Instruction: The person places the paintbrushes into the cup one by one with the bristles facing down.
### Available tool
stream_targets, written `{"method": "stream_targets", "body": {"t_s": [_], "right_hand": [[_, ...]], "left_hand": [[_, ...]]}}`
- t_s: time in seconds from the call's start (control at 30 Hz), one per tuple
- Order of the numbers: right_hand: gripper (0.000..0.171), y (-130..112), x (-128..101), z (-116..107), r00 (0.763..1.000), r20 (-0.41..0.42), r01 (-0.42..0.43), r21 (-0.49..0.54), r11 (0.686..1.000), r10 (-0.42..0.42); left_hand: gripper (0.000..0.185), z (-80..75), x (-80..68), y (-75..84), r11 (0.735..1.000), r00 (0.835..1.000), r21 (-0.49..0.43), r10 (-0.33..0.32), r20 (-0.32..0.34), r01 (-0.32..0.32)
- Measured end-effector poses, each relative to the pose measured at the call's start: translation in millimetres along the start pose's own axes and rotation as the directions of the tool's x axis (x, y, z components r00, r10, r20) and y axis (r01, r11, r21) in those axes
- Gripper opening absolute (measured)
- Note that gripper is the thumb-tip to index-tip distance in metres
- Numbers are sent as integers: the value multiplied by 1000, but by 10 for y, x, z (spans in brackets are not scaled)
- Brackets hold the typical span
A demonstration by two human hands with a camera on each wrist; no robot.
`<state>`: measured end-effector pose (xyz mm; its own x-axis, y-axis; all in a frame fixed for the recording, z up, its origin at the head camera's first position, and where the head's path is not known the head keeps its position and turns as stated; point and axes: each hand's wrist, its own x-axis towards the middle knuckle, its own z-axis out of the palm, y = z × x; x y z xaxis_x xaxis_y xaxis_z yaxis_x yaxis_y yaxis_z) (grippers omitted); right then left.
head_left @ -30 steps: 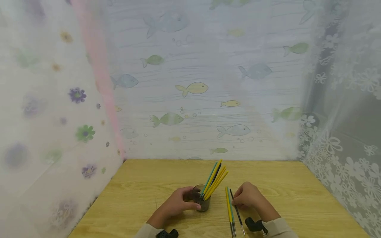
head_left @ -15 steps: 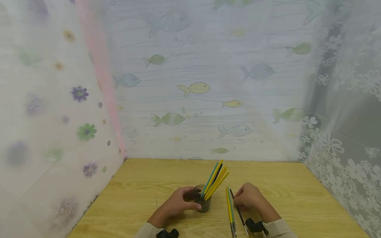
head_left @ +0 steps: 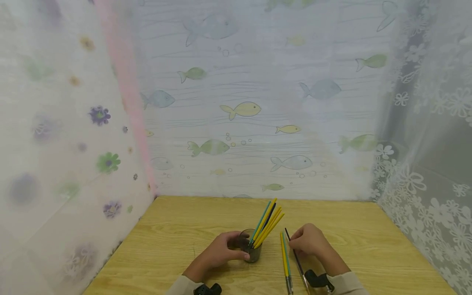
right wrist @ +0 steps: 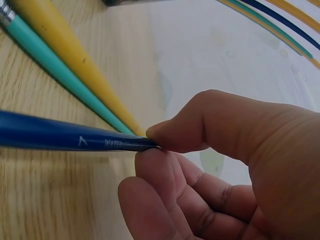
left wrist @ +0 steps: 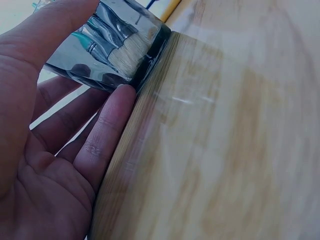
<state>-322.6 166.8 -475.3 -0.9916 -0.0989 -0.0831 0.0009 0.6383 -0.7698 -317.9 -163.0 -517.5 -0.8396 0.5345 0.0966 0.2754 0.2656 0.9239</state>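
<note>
Left hand [head_left: 217, 255]: fingers wrapped round dark glass cup [head_left: 250, 248] standing on wooden table [head_left: 177, 237]; left wrist view alone shows bristles [left wrist: 127, 56] inside. Right hand [head_left: 309, 241]: thumb and fingertips [right wrist: 165, 135] pinch blue paintbrush [right wrist: 65, 136]; head view shows it dark. Yellow paintbrush [head_left: 282, 256] and teal paintbrush [head_left: 286, 258] lie just beside.

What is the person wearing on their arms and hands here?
Both hands, the left hand and the right hand, are bare: no gloves, and no rings that show. Each forearm ends in a pale beige long sleeve. A small black camera mount sits at each wrist, just ahead of the cuff.
</note>
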Motion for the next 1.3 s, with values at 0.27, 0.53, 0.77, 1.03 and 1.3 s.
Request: {"method": "stream_targets", "body": {"t_s": [0.27,0.53,0.77,1.03,1.3], "right_hand": [[8,-69,-40,-33,1000,-6,19,81,997,-19],[11,-165,-88,-60,999,-27,24,128,991,-21],[10,-246,-114,-85,998,-45,42,134,990,-37],[13,-313,-169,-118,997,-36,71,153,986,-67],[15,-349,-175,-118,996,-46,77,168,983,-71]], "left_hand": [[51,1,0,1,1000,1000,-5,-6,1,6],[48,-7,2,-10,1000,1000,-1,-1,1,1],[50,-7,3,-12,1000,1000,-5,1,3,-1],[51,-9,4,-10,1000,1000,-3,2,4,-2],[50,-14,10,-28,1000,1000,-6,-1,4,1]]}}
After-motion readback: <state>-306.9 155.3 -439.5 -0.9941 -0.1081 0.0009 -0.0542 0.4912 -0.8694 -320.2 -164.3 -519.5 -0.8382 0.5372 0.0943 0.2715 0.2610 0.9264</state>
